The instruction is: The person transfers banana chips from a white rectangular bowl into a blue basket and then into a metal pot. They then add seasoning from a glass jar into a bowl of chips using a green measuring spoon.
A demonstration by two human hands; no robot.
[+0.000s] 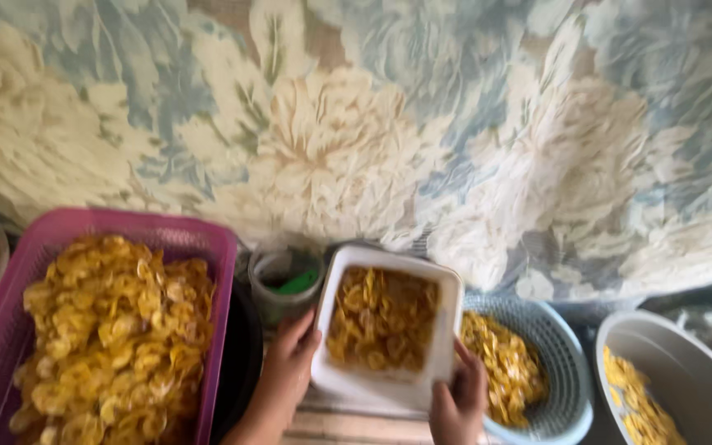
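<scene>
Gripping one white square tub of banana chips, my left hand and right hand clasp its sides. One pink crate and one blue basket hold chips too.

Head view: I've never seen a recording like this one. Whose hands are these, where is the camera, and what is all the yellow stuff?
The single picture comes from a camera worn on a person's head, looking down at their own two bare hands; there is no machine. The left hand and the right hand grip opposite sides of a white rectangular container, tilted toward the camera and partly filled with yellow fried chips. To the left sits a pink plastic crate heaped with the same chips. A small cup with something green inside stands between crate and container. To the right are a blue woven basket and a grey basin, both holding chips. A floral cloth hangs behind.
</scene>
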